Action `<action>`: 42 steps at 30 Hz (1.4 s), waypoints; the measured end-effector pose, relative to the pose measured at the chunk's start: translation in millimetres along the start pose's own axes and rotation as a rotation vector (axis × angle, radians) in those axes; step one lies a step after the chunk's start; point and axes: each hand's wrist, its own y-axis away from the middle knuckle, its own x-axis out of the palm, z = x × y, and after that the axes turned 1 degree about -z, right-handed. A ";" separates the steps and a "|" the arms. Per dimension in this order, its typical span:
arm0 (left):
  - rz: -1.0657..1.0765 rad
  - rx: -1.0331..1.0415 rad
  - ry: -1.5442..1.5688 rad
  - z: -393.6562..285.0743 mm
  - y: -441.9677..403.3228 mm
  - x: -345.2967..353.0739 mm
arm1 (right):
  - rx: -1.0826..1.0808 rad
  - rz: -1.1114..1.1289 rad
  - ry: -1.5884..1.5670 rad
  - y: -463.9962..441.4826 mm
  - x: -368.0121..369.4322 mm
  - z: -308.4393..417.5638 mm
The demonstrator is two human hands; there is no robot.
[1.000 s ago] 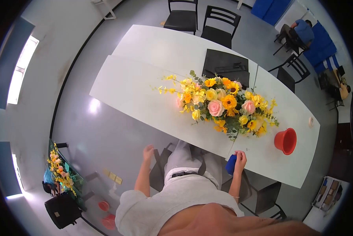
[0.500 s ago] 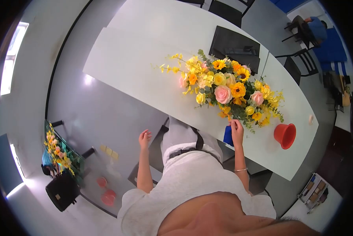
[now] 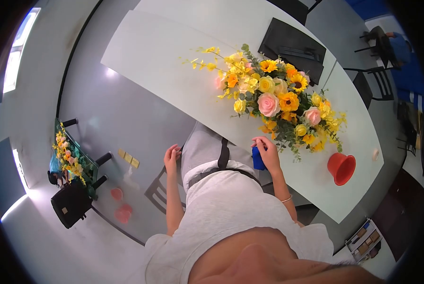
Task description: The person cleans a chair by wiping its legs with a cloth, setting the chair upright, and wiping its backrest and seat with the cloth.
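My left hand (image 3: 172, 158) hangs beside my left hip, with loosely bent fingers and nothing visible in it. At the table's near edge, my right hand (image 3: 267, 150) is closed on a blue cloth (image 3: 257, 159), which hangs down on its left side. Just beyond that hand a flower arrangement (image 3: 268, 104) of yellow, orange and pink blooms with green leaves lies on the white table (image 3: 174, 57). To the right of the flowers a red pot (image 3: 341, 168) rests on the tabletop.
A black flat object (image 3: 292, 47) lies behind the flowers. Black chairs (image 3: 375, 85) stand along the far side, near a person in blue (image 3: 400, 49). At left, another flower arrangement (image 3: 67, 156) sits on a glass table by a black chair (image 3: 71, 206).
My body has shifted left along the table. My right hand has moved left, away from the flowers, and the blue cloth has moved with it. My left hand has risen slightly.
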 end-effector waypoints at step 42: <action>2.198 -0.076 -0.662 -378.5 -136.5 -26.7 | 0.244 -0.955 -0.574 -59.2 252.6 3.2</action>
